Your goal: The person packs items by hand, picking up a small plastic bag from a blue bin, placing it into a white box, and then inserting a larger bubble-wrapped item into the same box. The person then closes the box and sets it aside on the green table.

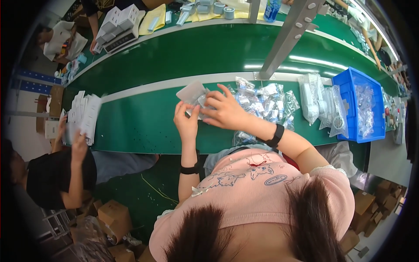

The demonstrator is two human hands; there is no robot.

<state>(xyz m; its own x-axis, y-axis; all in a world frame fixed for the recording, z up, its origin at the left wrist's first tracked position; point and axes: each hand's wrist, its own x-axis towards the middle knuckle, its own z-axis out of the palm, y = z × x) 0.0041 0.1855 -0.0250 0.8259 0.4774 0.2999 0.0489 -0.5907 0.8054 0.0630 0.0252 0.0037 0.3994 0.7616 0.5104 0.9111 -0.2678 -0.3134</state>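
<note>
Above the green bench, both hands meet at a pale, translucent plastic bag point(191, 90). Its lower part is crumpled, and what lies inside it cannot be made out. My left hand point(187, 120) pinches the bag's lower edge between thumb and fingers. From the other side, my right hand point(224, 108) grips the crumpled part, with its index finger raised. Just right of my right hand lies a pile of small clear bags point(273, 102) with white and blue parts in them. Some of these bags are partly hidden behind my right forearm.
Larger clear bags with white devices point(310, 102) lie farther right, beside a blue bin point(349, 111) holding clear bags. A metal post point(286, 41) rises behind the bench. At left a co-worker handles a stack of white sheets point(85, 115). Cardboard boxes point(114, 220) stand below.
</note>
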